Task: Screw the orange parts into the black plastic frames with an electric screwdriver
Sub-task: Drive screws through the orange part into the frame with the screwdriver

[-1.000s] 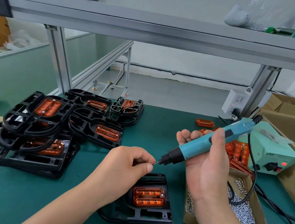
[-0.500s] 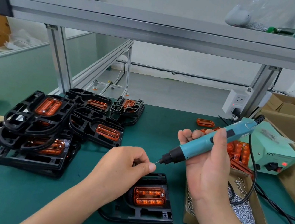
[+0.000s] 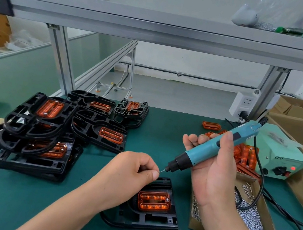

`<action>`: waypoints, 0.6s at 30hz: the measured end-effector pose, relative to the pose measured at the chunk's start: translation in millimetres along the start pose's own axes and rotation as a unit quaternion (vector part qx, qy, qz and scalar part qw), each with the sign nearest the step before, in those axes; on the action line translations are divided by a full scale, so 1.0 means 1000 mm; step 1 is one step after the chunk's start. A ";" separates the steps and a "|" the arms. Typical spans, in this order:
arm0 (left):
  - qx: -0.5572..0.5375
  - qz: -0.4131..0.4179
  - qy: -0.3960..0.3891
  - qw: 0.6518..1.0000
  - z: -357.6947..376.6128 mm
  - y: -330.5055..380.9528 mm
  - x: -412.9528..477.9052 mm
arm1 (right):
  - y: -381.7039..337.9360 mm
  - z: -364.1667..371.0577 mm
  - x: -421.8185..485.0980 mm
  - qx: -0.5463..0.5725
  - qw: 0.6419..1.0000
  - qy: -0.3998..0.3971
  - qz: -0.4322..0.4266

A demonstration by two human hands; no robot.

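A black plastic frame (image 3: 150, 219) lies on the green mat in front of me, with an orange part (image 3: 154, 201) seated in it. Above it my right hand (image 3: 213, 166) grips a teal electric screwdriver (image 3: 211, 148), tip pointing down and left. My left hand (image 3: 130, 174) hovers over the frame's left side, thumb and forefinger pinching a small screw (image 3: 161, 171) at the driver's bit. Loose orange parts (image 3: 245, 155) lie behind my right hand.
A pile of black frames with orange parts (image 3: 43, 126) fills the left of the mat. A cardboard box of screws (image 3: 250, 213) sits at the right, with the driver's green power supply (image 3: 281, 156) and cables behind it. An aluminium shelf frame (image 3: 161, 33) spans overhead.
Both hands have stayed almost in place. The left fingertips and the driver's bit have stayed together, with the pinched screw at the bit.
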State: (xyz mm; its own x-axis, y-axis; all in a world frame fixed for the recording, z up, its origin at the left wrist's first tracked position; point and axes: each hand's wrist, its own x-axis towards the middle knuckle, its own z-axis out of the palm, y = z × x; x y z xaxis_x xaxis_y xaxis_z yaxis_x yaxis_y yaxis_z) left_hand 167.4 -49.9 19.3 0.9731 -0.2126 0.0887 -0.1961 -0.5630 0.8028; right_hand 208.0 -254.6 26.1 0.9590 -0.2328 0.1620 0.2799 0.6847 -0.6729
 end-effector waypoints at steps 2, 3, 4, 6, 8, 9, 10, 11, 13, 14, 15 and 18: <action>0.006 0.000 0.010 1.000 0.001 0.001 -0.001 | 0.000 0.000 0.000 0.001 1.000 0.002 0.002; 0.009 0.001 0.014 1.000 0.001 0.001 -0.002 | 0.000 0.000 0.000 0.002 1.000 0.002 0.002; 0.009 0.003 0.017 1.000 0.002 0.001 -0.003 | 0.000 0.000 0.000 0.002 1.000 0.001 0.002; 0.002 0.004 0.018 1.000 0.003 0.003 -0.003 | 0.000 -0.001 0.000 0.002 1.000 0.002 0.001; -0.003 0.003 0.014 1.000 0.004 0.004 -0.003 | 0.000 -0.001 0.001 0.004 1.000 0.007 0.000; -0.005 0.002 0.010 1.000 0.003 0.004 -0.003 | 0.000 -0.001 0.001 0.004 1.000 0.008 0.000; -0.011 0.000 0.005 1.000 0.002 0.004 -0.003 | 0.000 -0.002 0.002 0.005 1.000 0.011 0.000; -0.020 -0.001 -0.003 1.000 0.001 0.004 -0.002 | 0.000 -0.002 0.002 0.006 1.000 0.013 -0.001; -0.029 -0.004 -0.021 0.999 -0.002 0.005 -0.002 | 0.000 -0.003 0.002 0.008 1.000 0.018 -0.001; -0.025 -0.004 -0.026 0.999 -0.004 0.005 -0.001 | 0.000 -0.003 0.002 0.010 1.000 0.020 0.000; -0.020 -0.003 -0.030 0.999 -0.006 0.005 -0.001 | 0.000 -0.003 0.003 0.012 1.000 0.021 0.000; -0.012 -0.001 -0.028 1.000 -0.008 0.002 0.000 | 0.000 -0.003 0.002 0.017 1.000 0.023 0.000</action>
State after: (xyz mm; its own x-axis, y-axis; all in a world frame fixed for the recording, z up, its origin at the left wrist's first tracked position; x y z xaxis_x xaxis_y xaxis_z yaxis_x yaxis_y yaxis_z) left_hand 168.0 -44.5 26.0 0.9651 -0.2559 0.0548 -0.1907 -0.5441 0.8171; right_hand 209.8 -257.7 24.2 0.9563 -0.2630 0.1279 0.2814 0.7082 -0.6475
